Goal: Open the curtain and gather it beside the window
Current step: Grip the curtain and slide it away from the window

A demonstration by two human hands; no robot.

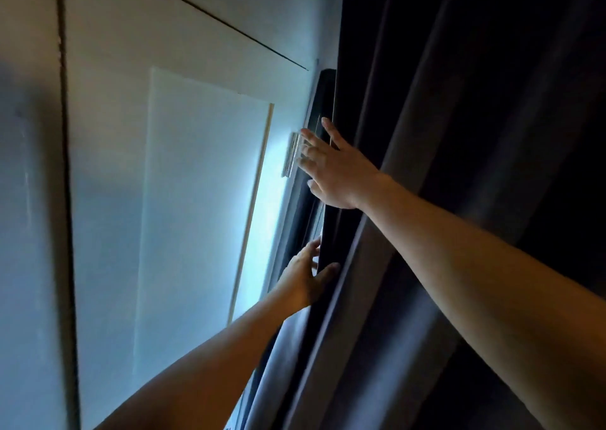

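A dark grey curtain (426,167) hangs in heavy folds over the right half of the view. Its left edge runs down beside a pale wall. My left hand (306,277) pinches that edge low down, thumb on the front of the fabric and fingers behind it. Higher up, my right hand (337,170) lies flat with fingers spread at the same edge, the fingertips reaching past the fabric. A thin strip of daylight (272,200) shows between curtain and wall. The window itself is hidden behind the cloth.
A pale wall (196,69) with a raised white panel (203,183) fills the left side. A small shiny fitting (292,156) is fixed to the wall by my right fingertips. A dark vertical seam (64,167) runs down the far left.
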